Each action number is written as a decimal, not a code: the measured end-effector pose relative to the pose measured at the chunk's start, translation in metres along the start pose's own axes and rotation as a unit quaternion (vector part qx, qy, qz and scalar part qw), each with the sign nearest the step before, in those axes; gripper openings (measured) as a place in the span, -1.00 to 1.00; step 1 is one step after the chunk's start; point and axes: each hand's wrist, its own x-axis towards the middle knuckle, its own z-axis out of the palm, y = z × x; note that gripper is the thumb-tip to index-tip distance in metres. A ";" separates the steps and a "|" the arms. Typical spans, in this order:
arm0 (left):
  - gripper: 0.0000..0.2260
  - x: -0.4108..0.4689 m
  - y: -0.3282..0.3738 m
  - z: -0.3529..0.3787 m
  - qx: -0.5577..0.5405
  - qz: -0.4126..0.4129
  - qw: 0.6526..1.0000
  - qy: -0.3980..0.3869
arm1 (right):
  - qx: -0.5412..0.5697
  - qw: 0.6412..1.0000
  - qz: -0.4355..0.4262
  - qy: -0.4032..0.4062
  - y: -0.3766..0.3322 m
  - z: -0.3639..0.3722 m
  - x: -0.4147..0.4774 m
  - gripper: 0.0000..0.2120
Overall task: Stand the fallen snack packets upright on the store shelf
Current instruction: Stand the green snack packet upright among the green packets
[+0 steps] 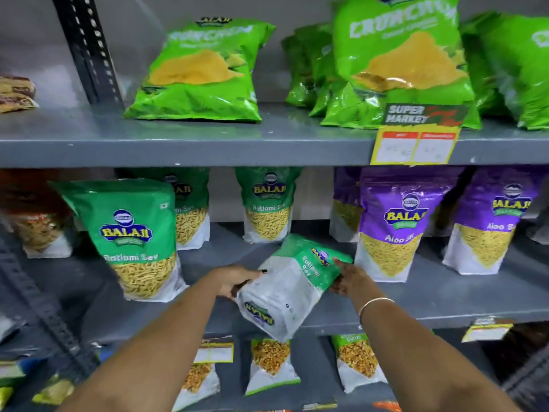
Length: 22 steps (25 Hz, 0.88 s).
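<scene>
While both hands grip, packet (292,281) tilted (green) — shelf (416,292).

Just the one view here, a wide-angle head cam facing the grey middle shelf (445,295) straight on and tilted down a bit. It's close up, with both forearms reaching in from the bottom edge.

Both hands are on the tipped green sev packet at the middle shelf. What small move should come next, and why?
Probably swing the packet's white bottom end down onto the middle shelf. The left hand and right hand grip its sides, but it lies tilted, its bottom end hanging past the shelf edge, while neighbouring packets stand upright.
</scene>
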 end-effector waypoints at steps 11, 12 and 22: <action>-0.79 -0.021 0.012 -0.022 0.068 0.124 0.988 0.057 | -0.088 0.975 -0.186 -0.085 -0.071 0.059 -0.064 -0.86; -0.73 -0.018 0.014 -0.021 0.077 0.148 0.981 0.096 | -0.093 0.970 -0.206 -0.088 -0.078 0.068 -0.066 -0.85; -0.42 0.026 0.007 -0.006 0.056 0.200 0.932 0.298 | -0.171 0.930 -0.308 -0.102 -0.083 0.094 -0.036 -0.83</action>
